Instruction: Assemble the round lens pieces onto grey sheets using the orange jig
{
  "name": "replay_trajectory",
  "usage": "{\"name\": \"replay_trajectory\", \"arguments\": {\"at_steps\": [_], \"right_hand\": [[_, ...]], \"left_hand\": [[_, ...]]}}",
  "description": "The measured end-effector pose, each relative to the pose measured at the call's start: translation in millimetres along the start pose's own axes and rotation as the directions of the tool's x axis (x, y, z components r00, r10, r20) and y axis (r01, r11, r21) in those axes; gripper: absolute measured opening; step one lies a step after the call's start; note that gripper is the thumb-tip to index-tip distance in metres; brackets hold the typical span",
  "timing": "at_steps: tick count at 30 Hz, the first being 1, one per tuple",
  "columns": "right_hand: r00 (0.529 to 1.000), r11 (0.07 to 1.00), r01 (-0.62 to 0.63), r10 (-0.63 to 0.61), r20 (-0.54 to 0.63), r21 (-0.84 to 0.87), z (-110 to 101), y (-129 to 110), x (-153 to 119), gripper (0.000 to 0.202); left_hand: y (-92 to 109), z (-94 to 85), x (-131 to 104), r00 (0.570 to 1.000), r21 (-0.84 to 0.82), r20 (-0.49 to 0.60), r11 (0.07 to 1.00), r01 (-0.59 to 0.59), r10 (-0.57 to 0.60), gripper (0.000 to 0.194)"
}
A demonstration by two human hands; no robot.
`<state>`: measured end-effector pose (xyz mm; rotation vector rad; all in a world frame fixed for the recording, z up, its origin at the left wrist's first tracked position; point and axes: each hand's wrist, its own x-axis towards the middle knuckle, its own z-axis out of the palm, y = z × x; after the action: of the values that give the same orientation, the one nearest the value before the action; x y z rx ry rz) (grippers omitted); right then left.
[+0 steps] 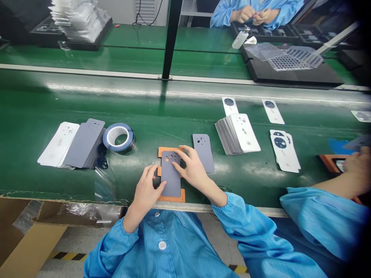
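A grey phone back cover [171, 177] with camera holes at its top lies on an orange fixture [174, 199] in front of me. The thumb of my left hand [146, 189] rests on the cover's lower left, its fingers along the left edge. At the upper right, my right hand [193, 168] grips the cover, index finger at the top edge and thumb near the camera holes. Another grey back cover [204, 153] lies flat just right of my right hand.
At left are stacks of white covers [59, 144] and grey covers [82, 146], plus a blue tape roll [129, 141]. To the right stand a stack of white covers [245, 133] and loose covers [286, 156]. A co-worker's hand [358, 170] is at far right; another person's hands [255, 16] are across the bench.
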<state>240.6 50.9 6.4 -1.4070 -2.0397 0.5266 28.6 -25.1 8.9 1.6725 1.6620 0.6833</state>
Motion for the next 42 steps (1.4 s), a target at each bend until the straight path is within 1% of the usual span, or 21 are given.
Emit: {"name": "replay_trajectory", "arguments": {"at_steps": [2, 5, 7, 9, 11, 13, 15, 18, 20, 22, 24, 25, 26, 28, 30, 34, 36, 37, 39, 41, 42], "right_hand": [[0.998, 0.991, 0.056, -0.052, 0.034, -0.124, 1.9, 3.0, -3.6, 0.037], [0.989, 0.967, 0.129, -0.109, 0.101, -0.221, 3.7, 4.1, -13.8, 0.036], [0.984, 0.956, 0.151, -0.121, 0.130, -0.250, 3.3, 4.3, -22.4, 0.039], [0.981, 0.957, 0.158, -0.126, 0.144, -0.242, 1.3, 5.3, -31.3, 0.042], [0.982, 0.968, 0.159, -0.135, 0.131, -0.195, -1.2, 7.3, -40.4, 0.043], [0.988, 0.981, 0.143, -0.134, 0.073, -0.128, -2.7, 8.8, -49.2, 0.041], [0.994, 0.993, 0.109, -0.109, 0.010, -0.055, -2.5, 8.2, -56.6, 0.041], [0.999, 0.997, 0.047, -0.046, -0.013, 0.063, -2.3, 0.1, -62.7, 0.045], [1.000, 0.989, 0.006, -0.001, -0.031, 0.145, -6.2, -10.4, -63.0, 0.045], [0.998, 0.973, -0.017, 0.031, -0.058, 0.232, -15.0, -23.4, -61.4, 0.045], [0.999, 0.944, -0.005, 0.018, -0.037, 0.329, -26.4, -35.8, -58.8, 0.047], [1.000, 0.927, 0.010, -0.011, 0.000, 0.375, -31.7, -40.8, -57.1, 0.049], [0.998, 0.910, 0.023, -0.045, 0.045, 0.415, -35.8, -44.5, -55.1, 0.051], [0.989, 0.882, 0.041, -0.103, 0.108, 0.470, -39.2, -48.3, -50.4, 0.053], [0.986, 0.862, 0.048, -0.120, 0.112, 0.504, -36.4, -47.9, -45.5, 0.050], [0.996, 0.823, 0.075, -0.088, -0.004, 0.563, -24.7, -41.6, -40.9, 0.034], [0.997, 0.829, 0.070, -0.038, -0.069, 0.555, -21.2, -36.7, -42.3, 0.025], [0.996, 0.840, 0.043, 0.003, -0.084, 0.540, -20.2, -33.7, -43.5, 0.022], [0.991, 0.859, -0.069, 0.117, -0.063, 0.508, -19.0, -27.0, -46.5, 0.018], [0.970, 0.838, -0.212, 0.244, 0.002, 0.502, -17.9, -21.4, -49.2, 0.020], [0.955, 0.811, -0.278, 0.290, 0.059, 0.515, -17.4, -19.7, -50.2, 0.025]], "left_hand": [[4.8, -1.8, 3.9, 0.994, 0.079, 0.013, 0.990, -0.113, 0.113, 0.066], [12.8, 0.0, 13.8, 0.944, 0.177, 0.148, 0.932, -0.317, 0.294, 0.084], [17.7, 3.9, 21.2, 0.919, 0.208, 0.220, 0.905, -0.370, 0.326, 0.097], [22.1, 7.5, 27.7, 0.919, 0.233, 0.230, 0.899, -0.370, 0.319, 0.103], [25.5, 9.0, 32.5, 0.926, 0.246, 0.214, 0.901, -0.358, 0.310, 0.104], [28.0, 8.2, 35.9, 0.931, 0.245, 0.204, 0.905, -0.347, 0.301, 0.104], [29.9, 6.4, 38.5, 0.935, 0.237, 0.206, 0.912, -0.335, 0.290, 0.104], [31.6, 4.8, 40.9, 0.942, 0.194, 0.193, 0.930, -0.311, 0.274, 0.096], [31.4, 4.1, 41.2, 0.953, 0.113, 0.132, 0.951, -0.289, 0.273, 0.085], [29.8, 2.1, 40.6, 0.970, -0.023, 0.017, 0.970, -0.241, 0.241, 0.073], [27.1, -2.3, 40.1, 0.985, -0.179, -0.099, 0.971, -0.158, 0.142, 0.065], [25.7, -5.2, 40.2, 0.990, -0.251, -0.123, 0.963, -0.102, 0.073, 0.064], [24.4, -8.4, 40.6, 0.993, -0.312, -0.117, 0.949, -0.042, 0.006, 0.064], [22.8, -14.1, 42.1, 0.994, -0.383, -0.050, 0.921, 0.068, -0.095, 0.067], [22.3, -17.2, 44.1, 0.989, -0.377, 0.017, 0.915, 0.143, -0.148, 0.069], [21.8, -14.2, 47.8, 0.982, -0.281, 0.043, 0.941, 0.189, -0.185, 0.055], [20.9, -11.5, 49.2, 0.979, -0.329, 0.062, 0.923, 0.202, -0.193, 0.048], [20.7, -10.7, 49.7, 0.978, -0.376, 0.074, 0.903, 0.209, -0.196, 0.045], [21.3, -10.8, 50.5, 0.975, -0.482, 0.097, 0.848, 0.222, -0.200, 0.045], [23.7, -12.4, 51.7, 0.974, -0.569, 0.106, 0.791, 0.225, -0.200, 0.049], [25.4, -13.4, 52.6, 0.974, -0.601, 0.100, 0.768, 0.221, -0.202, 0.051]]}}
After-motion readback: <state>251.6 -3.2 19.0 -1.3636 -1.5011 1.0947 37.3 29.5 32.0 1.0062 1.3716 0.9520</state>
